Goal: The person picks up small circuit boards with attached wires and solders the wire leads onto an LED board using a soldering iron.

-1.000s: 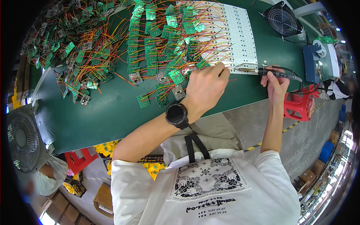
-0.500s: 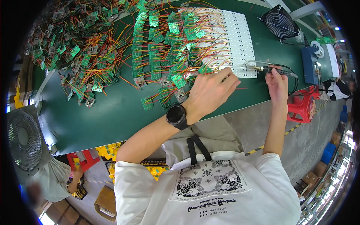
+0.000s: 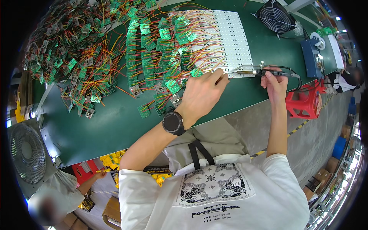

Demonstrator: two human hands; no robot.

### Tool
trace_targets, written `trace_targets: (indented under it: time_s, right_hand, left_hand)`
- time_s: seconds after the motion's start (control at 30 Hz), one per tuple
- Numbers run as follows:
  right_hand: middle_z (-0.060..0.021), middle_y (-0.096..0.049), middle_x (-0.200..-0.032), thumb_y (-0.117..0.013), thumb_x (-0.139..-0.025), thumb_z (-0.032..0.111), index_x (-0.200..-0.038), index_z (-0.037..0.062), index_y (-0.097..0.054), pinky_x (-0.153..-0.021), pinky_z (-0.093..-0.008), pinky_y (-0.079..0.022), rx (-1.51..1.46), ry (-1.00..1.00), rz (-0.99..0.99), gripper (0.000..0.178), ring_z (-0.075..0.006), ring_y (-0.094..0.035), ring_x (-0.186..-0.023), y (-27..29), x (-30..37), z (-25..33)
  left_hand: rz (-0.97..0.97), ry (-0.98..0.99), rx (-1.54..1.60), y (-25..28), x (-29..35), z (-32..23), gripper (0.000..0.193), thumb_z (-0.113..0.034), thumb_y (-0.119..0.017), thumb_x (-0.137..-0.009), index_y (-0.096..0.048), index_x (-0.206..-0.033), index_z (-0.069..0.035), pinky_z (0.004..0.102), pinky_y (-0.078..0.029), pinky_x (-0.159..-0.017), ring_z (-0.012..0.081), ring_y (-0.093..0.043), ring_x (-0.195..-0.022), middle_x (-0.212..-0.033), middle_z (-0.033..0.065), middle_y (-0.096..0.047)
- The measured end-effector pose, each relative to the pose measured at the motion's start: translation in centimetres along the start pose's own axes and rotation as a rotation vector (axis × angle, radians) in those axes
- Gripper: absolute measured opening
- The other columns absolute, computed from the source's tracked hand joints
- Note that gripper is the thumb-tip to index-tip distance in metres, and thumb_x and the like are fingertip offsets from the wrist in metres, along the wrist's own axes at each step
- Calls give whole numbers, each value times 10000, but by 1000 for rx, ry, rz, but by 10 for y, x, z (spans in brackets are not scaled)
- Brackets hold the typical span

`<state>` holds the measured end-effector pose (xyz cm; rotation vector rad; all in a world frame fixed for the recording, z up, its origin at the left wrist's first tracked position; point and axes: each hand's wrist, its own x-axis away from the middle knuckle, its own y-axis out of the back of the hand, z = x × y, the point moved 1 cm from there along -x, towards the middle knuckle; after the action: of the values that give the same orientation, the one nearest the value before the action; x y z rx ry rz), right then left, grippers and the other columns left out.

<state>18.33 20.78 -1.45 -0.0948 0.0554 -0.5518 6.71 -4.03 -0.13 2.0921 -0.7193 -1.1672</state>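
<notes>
My left hand, with a black watch at its wrist, is pinched closed at the lower edge of the white perforated panel. What it pinches is mostly hidden now; a thin red wire stuck out of these fingers a moment ago. In my right hand is a soldering iron, held level by its black handle. Its tip points left, close to my left fingertips over the panel's near edge. Red and yellow wires run from rows of small green circuit boards onto the panel.
A large heap of wired circuit boards covers the bench's left end. At the back right stand a black fan and a blue soldering station by a solder wire spool. A red stool is beyond the bench. Another person sits lower left.
My left hand has moved up to the panel's near edge. The soldering iron has come left, its tip now near my left fingertips. The other person has shifted, and the whole view has moved slightly.
</notes>
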Motion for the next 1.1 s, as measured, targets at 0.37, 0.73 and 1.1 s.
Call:
trace_targets:
  time_s: [0.37, 0.73, 1.1]
  right_hand:
    - [-114, -620, -726, -626, -864, 38, -1053, -68, -582, -492, -247, -420, 45, 41, 44, 221, -155, -574, -563, -1, 1, 1]
    - [-125, -639, -747, -651, -839, 15, -1039, -87, -595, -491, -245, -450, 43, 10, 87, 231, -165, -609, -564, 1, 2, 1]
    - [-124, -634, -741, -656, -848, 38, -1044, -79, -590, -500, -249, -449, 79, 34, 94, 238, -164, -598, -563, 1, 2, 0]
  left_hand:
    - [25, -7, 19, -3, 3, 2, 134, -75, -669, -781, -682, -914, -82, 310, -465, -456, 164, -613, -613, -826, -2, -607]
    - [24, 10, -10, -5, 2, 1, 91, -74, -673, -779, -670, -870, -71, 312, -472, -467, 173, -617, -640, -806, 11, -607]
    - [34, 2, 3, -4, 2, 1, 84, -69, -663, -786, -666, -870, -62, 312, -472, -482, 177, -614, -643, -815, 14, -602]
